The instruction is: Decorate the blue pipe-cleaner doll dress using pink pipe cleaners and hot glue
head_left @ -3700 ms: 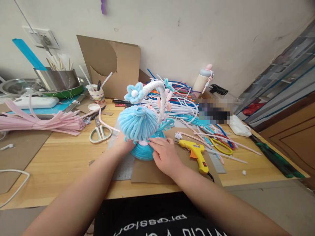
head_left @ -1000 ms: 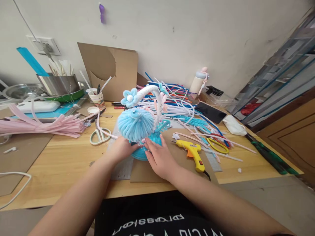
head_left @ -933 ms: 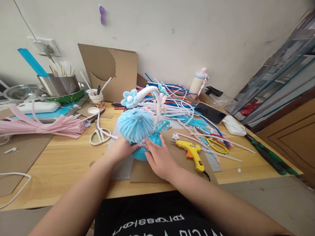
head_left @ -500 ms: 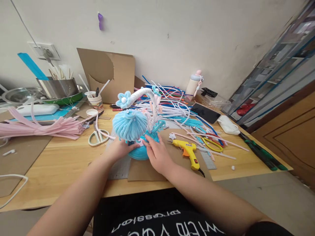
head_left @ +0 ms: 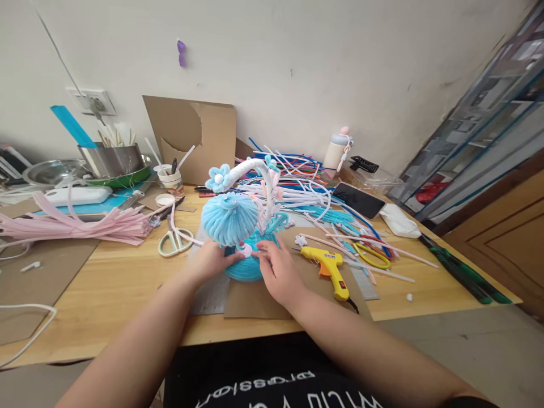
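Observation:
A blue fuzzy lamp-like craft stands on cardboard, with a round blue base, a curved white stem and a drooping blue shade. A blue flower sits at the top of the bend. My left hand is at the left of the base under the shade, its thumb by a small pale pink piece; its other fingers are partly hidden. My right hand rests on the base's right side, fingers somewhat spread, index fingertip near the pink piece.
A yellow glue gun lies right of my right hand, beside a small white flower. White-handled scissors and pink stems lie left. Many coloured stems, a phone and a bottle are behind.
My right hand's fingers have lifted and shifted on the base, showing more of the pink piece. The whole view has moved slightly, so everything appears lower and further right.

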The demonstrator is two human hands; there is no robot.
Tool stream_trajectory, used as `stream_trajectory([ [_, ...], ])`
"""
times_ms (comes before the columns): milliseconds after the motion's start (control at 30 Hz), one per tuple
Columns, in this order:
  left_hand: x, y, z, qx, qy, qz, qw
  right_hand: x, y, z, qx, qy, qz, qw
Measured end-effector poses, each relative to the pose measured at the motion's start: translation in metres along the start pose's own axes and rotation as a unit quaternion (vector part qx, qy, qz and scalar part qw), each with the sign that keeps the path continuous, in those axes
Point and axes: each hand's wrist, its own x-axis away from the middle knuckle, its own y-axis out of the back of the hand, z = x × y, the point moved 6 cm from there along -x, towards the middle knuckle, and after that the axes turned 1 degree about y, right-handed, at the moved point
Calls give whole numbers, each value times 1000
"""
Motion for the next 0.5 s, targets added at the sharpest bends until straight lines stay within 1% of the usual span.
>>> stream_trajectory([
  [100,-1,-1,2,4,-23,-19,1000,0,0,1,1,6,5,1000],
  [167,-2,-2,6,-4,-24,-27,999,-1,-1,2,3,6,11,1000],
  [367,-4,0,11,-40,-25,-46,998,-1,-10,-1,-7,-11,64,998],
  [500,-7,2,13,-52,-36,-57,996,-2,-10,-2,-11,-17,64,998],
])
